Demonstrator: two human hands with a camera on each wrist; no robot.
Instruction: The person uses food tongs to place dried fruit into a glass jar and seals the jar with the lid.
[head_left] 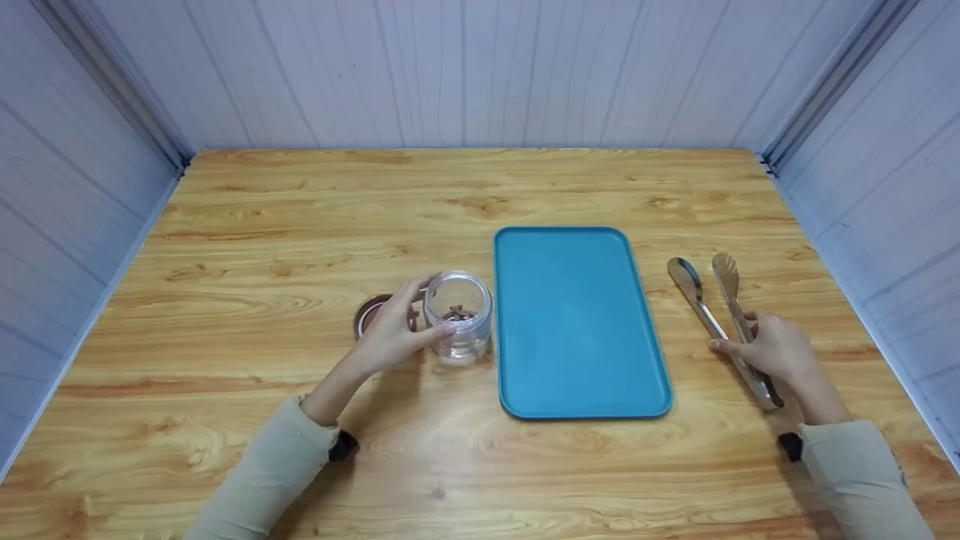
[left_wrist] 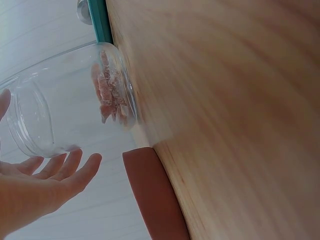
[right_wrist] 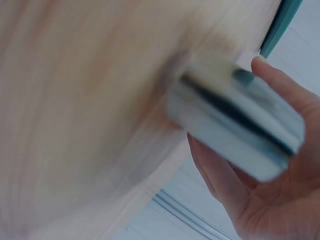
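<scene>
My left hand (head_left: 390,330) holds a clear glass jar (head_left: 459,341) near its open mouth, thumb at the front and fingers round the far side. Several reddish-brown dried pieces (left_wrist: 109,92) lie at the jar's bottom. Beside the jar, partly hidden by that hand, is a red-brown lid (head_left: 367,313). Over on the right, my right hand (head_left: 780,346) grips metal serving tongs (head_left: 709,311) around their arms, thumb on one side and fingers on the other. The tongs' spoon and fork ends are spread apart and point away from me.
A blue rectangular tray (head_left: 577,322) lies between the jar and the tongs, its left edge close to the jar. All of it sits on a wood-grain table (head_left: 300,225), with pale panel walls (head_left: 465,75) at the back and both sides.
</scene>
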